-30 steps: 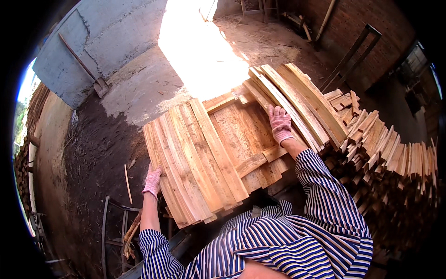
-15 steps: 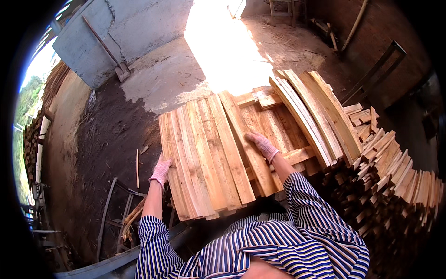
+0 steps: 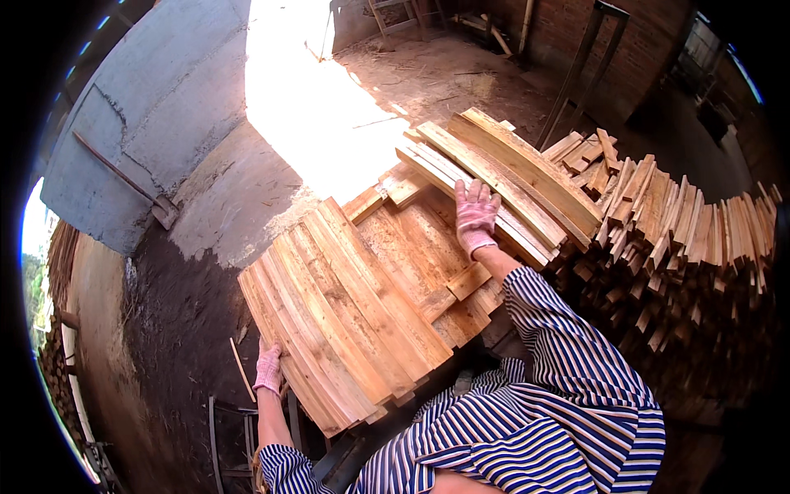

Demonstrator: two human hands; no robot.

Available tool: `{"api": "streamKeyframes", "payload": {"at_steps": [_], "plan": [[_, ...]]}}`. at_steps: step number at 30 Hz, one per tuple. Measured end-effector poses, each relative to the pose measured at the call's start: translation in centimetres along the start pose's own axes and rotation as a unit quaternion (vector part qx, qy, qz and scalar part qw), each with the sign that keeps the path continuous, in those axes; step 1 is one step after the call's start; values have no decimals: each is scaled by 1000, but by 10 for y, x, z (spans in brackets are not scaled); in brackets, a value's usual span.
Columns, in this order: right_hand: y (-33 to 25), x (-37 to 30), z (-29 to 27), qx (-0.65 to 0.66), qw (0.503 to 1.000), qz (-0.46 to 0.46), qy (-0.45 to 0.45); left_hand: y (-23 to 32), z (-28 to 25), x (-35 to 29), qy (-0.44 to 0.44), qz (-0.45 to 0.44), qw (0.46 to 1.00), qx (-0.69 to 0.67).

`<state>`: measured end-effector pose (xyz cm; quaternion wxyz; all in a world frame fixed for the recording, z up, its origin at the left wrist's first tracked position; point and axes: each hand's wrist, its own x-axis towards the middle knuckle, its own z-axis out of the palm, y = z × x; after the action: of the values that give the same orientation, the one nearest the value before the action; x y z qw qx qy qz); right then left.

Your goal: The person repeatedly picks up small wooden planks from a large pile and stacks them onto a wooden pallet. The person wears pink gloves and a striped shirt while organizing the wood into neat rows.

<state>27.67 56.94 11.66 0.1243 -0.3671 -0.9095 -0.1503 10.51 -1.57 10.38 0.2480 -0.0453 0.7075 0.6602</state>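
my pink-gloved right hand [image 3: 476,216] has moved, loosely spread, from the flat row of pale wooden boards [image 3: 329,313] to the stacked planks [image 3: 527,173] right of it; my pink-gloved left hand [image 3: 268,366] (grip? can't tell) stays at its left edge; a wood heap [image 3: 658,214] lies farther right.

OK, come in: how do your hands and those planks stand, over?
Left hand at left edge of plank row. Right hand, fingers spread, at stacked planks. Short block lying between row and stack.
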Motion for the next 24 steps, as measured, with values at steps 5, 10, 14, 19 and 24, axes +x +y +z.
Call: {"api": "streamKeyframes", "payload": {"at_steps": [5, 10, 14, 19, 24], "plan": [[36, 4, 19, -105, 989, -102, -15, 2, 12, -3, 13, -25, 999, -36], [36, 40, -94, 67, 960, -39, -268, -4, 0, -5, 24, -24, 999, -7], [16, 19, -113, 258, 904, -51, -338, 0, 11, 2, 27, -56, 998, -20], [-99, -80, -73, 378, 860, -134, -316, -3, -8, -1, 31, -41, 998, -24], [-102, -84, -58, 484, 816, -112, -296, 8, -5, -1, -20, -39, 999, 23]]}}
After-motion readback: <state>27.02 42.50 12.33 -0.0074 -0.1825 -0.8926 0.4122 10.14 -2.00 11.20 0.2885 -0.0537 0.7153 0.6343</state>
